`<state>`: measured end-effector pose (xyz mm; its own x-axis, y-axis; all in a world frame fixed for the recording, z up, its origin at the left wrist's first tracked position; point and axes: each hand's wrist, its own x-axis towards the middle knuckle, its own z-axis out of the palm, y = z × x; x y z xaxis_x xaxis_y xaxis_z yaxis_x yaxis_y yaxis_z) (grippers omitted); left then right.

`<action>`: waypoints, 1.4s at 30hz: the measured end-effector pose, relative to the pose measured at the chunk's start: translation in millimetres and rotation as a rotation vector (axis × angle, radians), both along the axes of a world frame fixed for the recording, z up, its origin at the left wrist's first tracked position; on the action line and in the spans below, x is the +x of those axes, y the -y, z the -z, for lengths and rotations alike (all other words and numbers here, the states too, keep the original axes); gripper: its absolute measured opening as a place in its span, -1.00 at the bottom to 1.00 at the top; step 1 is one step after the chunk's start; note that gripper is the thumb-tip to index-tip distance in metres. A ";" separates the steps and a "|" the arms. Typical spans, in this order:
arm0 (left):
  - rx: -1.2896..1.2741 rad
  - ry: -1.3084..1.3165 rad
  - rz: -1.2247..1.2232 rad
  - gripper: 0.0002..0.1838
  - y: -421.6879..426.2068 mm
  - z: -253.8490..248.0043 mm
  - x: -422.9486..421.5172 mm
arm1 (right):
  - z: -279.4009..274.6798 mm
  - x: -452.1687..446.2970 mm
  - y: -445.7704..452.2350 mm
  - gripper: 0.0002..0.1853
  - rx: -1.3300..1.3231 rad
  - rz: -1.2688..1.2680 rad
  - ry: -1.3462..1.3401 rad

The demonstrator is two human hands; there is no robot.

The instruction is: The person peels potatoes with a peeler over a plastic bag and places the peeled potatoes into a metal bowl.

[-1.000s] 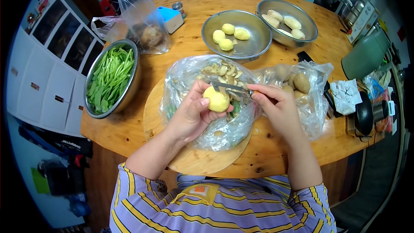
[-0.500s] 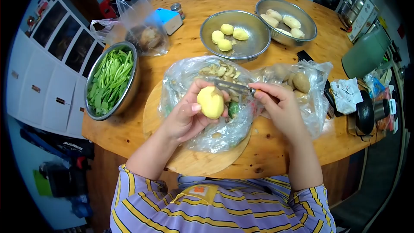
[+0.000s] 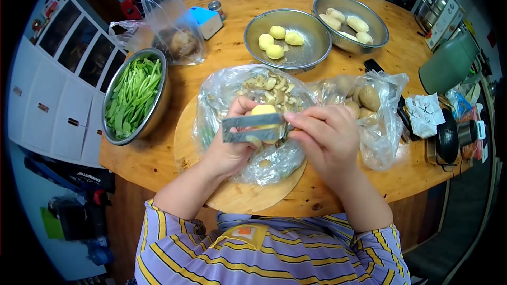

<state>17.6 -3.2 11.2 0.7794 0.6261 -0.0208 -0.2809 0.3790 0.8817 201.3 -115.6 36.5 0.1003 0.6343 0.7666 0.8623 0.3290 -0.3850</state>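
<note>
A peeled yellow potato [image 3: 263, 110] is in my left hand [image 3: 228, 150], whose fingers curl round it. My right hand [image 3: 328, 133] grips the handle of a peeler [image 3: 245, 122] with a long slotted metal blade. That blade lies across the front of the potato and hides much of it; whether it touches the surface I cannot tell. Below both hands spreads a clear plastic bag [image 3: 211, 97] strewn with potato peelings [image 3: 270, 83]. The bag rests on a round wooden board [image 3: 186, 140]. Beside my right hand, unpeeled potatoes [image 3: 369, 97] fill another plastic bag [image 3: 381, 145].
Farther back stand a metal colander [image 3: 312, 47] with several peeled potatoes and a second metal bowl [image 3: 376, 18] holding pale ones. At left are a bowl [image 3: 162, 58] of leafy greens [image 3: 134, 92], a tied bag [image 3: 182, 45] and a blue-white box [image 3: 207, 22]. A green container [image 3: 446, 66] stands right.
My right hand has brought the peeler toward me and left, turning its blade flat across the potato. My left hand keeps hold of the potato, slightly turned.
</note>
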 end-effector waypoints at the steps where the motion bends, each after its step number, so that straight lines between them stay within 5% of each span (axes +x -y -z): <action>1: 0.027 0.007 -0.001 -0.10 0.9 -0.7 0.4 | -0.9 -0.1 0.4 -0.69 0.001 0.021 0.003; 4: -0.034 0.046 0.012 -0.18 2.6 -5.2 0.1 | 1.3 8.5 0.1 -0.73 -0.071 0.020 -0.048; 8: -0.072 0.112 0.033 -0.40 -7.5 2.1 -2.1 | 18.6 24.2 -4.4 -0.78 -0.360 -0.063 -0.563; 11: -0.086 0.174 0.100 -0.38 -8.1 5.2 -3.7 | 17.0 28.8 -3.7 -0.77 -0.560 -0.097 -0.967; 14: -0.111 0.167 0.072 -0.37 -3.8 -1.8 -1.4 | 6.2 14.3 1.0 -0.77 -0.389 -0.185 -0.858; 18: -0.190 0.177 0.113 -0.32 -2.7 -1.3 -1.1 | 0.5 1.8 0.1 -0.73 -0.129 -0.134 -0.307; 22: -0.143 0.185 0.153 -0.29 -1.7 -2.4 -0.2 | 5.2 3.6 -1.5 -0.72 -0.063 -0.112 -0.261; 25: -0.131 0.221 0.194 -0.30 -5.6 6.1 -3.2 | 12.7 15.5 -2.9 -0.75 -0.480 -0.132 -0.704; 28: -0.130 0.272 0.192 -0.32 -0.3 0.9 -4.0 | 20.9 27.1 -6.1 -0.76 -0.626 -0.234 -1.057; 32: -0.199 0.260 0.170 -0.40 -6.7 -4.6 -2.8 | 9.2 17.0 0.7 -0.76 -0.375 -0.183 -0.878; 36: -0.228 0.255 0.118 -0.36 -1.8 -2.6 -0.8 | 6.5 7.6 -1.2 -0.73 -0.102 -0.080 -0.242; 42: -0.159 0.085 0.031 -0.34 0.8 -6.5 -0.7 | 7.1 6.4 -2.0 -0.66 -0.022 -0.001 -0.011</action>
<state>16.9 -4.0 17.7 0.8017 0.5955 -0.0509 -0.3374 0.5212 0.7839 207.7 -113.6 29.3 0.1078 0.6510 0.7513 0.8577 0.3212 -0.4015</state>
